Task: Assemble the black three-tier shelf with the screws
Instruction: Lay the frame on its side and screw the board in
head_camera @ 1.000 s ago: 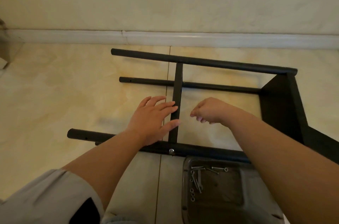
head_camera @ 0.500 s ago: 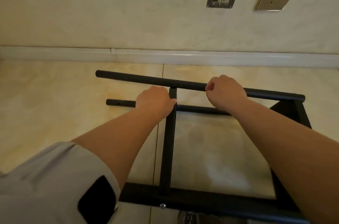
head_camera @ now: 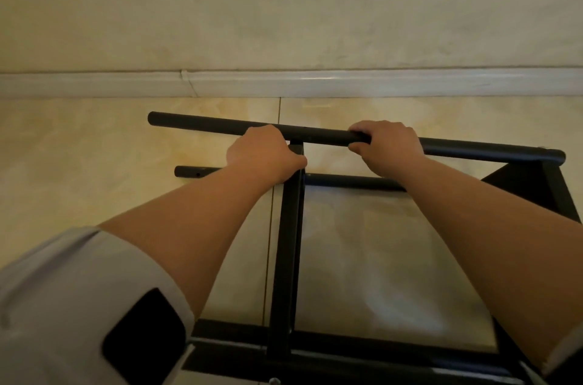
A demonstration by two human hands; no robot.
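Where the upper tube [head_camera: 202, 123] of the shelf frame [head_camera: 536, 192] ran across the view from left to right, dipping slightly toward the right end, both hands sat on it with the joint between them: the cross bar [head_camera: 288, 258] came up from the near rail [head_camera: 378, 353] and met the tube's underside just right of the left hand [head_camera: 263, 154] and left of the right hand [head_camera: 386, 145]. The left hand was the nearer to that joint, its fingers curled over the tube, its thumb reaching across to touch the top of the cross bar; the fingertips themselves were hidden behind the tube. The right hand gripped the tube from above, fingers wrapped over it and the thumb tucked beneath, a little further along toward the black panel end. Both forearms reached forward and away from the body, roughly parallel, wrists level with the tube. The frame lay on its side on the tiled floor [head_camera: 94, 163], close to the skirting board [head_camera: 347, 81], with a lower tube [head_camera: 189, 171] behind and below. A screw head [head_camera: 274, 381] showed at the near rail's bottom edge. Judging from the grip, the step in hand looked like seating or aligning the tube on the cross bar before fastening, so any push would need to run along the cross bar's length, toward the wall.
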